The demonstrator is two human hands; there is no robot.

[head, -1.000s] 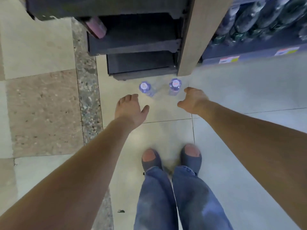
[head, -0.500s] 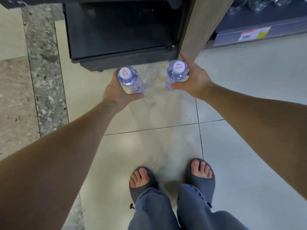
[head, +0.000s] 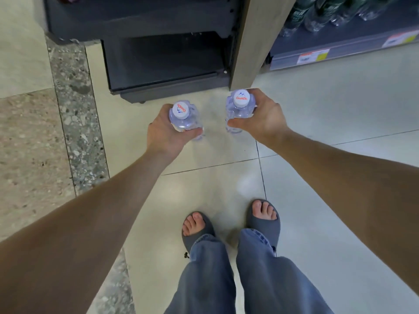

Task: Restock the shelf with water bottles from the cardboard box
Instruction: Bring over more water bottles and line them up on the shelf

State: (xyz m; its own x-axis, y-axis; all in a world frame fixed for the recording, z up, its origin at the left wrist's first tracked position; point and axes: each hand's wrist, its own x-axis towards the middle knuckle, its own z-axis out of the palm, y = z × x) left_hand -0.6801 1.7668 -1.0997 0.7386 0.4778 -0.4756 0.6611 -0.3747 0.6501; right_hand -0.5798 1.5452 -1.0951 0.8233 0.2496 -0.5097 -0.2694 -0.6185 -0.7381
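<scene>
Left hand [head: 163, 135] is clasped round the left bottle [head: 184, 120], right hand [head: 265, 118] round the right bottle [head: 240, 108], both upright, mid-scene. Either could be dropped if gripped loosely while carried to the far-right shelf [head: 353, 40].

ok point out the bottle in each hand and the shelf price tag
left-hand bottle [head: 180, 109], head view, white cap
right-hand bottle [head: 241, 98], head view, white cap
shelf price tag [head: 314, 55], head view, middle of label

Left grip [head: 163, 135] curled round left bottle [head: 181, 111], right grip [head: 264, 118] round right bottle [head: 241, 101]
</scene>
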